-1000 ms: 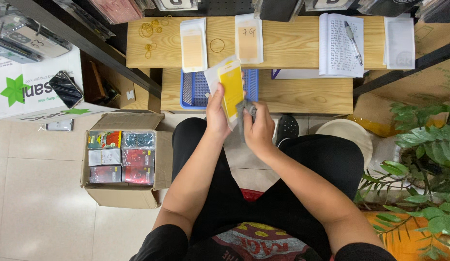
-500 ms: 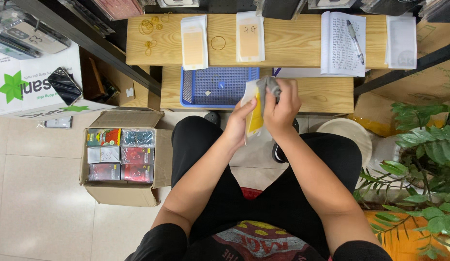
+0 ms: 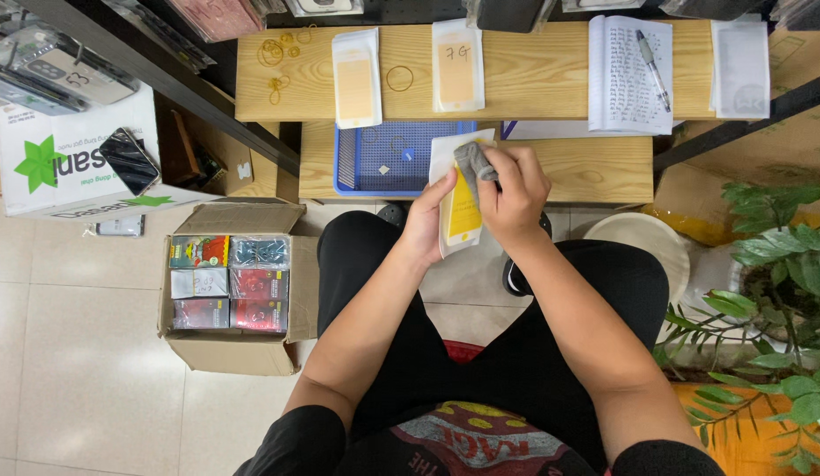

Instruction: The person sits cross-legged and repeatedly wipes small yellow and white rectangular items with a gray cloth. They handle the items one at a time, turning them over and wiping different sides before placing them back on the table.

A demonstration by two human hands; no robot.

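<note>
wooden bench (image 3: 551, 79) up top, blue tray (image 3: 383, 163) below. since a second ago my hands have come together: left hand (image 3: 427, 220) grips the yellow-backed sleeve (image 3: 463, 198), right hand (image 3: 515, 194) now presses a grey cloth (image 3: 474, 163) on it, so wiping looks underway.

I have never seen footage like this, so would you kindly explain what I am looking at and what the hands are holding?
This is one view from a camera worn on a seated person's head, looking down at their lap and two bare hands. The left hand holds a flat white and yellow sleeve; the right hand presses a small grey cloth against it. Ahead, a wooden bench carries two similar sleeves, rubber bands, an open notebook with a pen, and a blue tray on the lower shelf. A cardboard box of small packages stands on the floor to the left.
</note>
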